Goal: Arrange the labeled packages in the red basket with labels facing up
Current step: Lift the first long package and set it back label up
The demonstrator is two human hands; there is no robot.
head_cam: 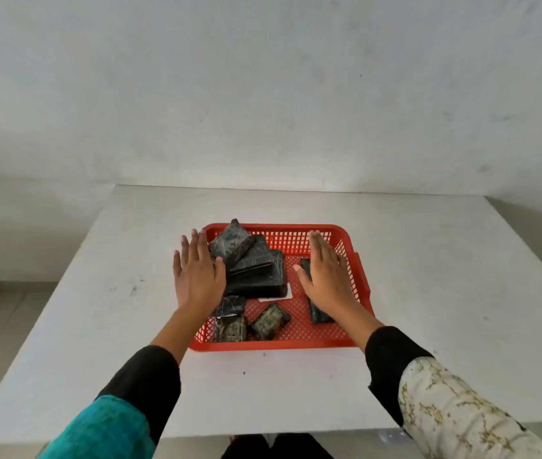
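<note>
On a white table (428, 260), a red basket (299, 344) with mesh walls and floor, holding dark wrapped packages. In the far left corner, a stack of packages (256, 270): the top one (230, 241) tilted, leaning over the far rim, with flatter ones overlapping beneath it. Peeking out from under the near edge of the stack, a white label (284, 294), flat on the basket floor. Along the near left side, three small packages: one dark (231, 306), one greenish in the corner (230, 329), one greenish and turned at an angle (269, 321). On the right side, one long dark package (319, 314), partly hidden. Left hand (198, 273) spread flat, palm down, fingers released, over the left rim and beside the stack, gripping nothing. Right hand (326, 273) likewise spread flat, palm down, above the long package, gripping nothing; contact with it impossible to tell. No labels visible on the upper faces of the packages. Black sleeves at both wrists.
</note>
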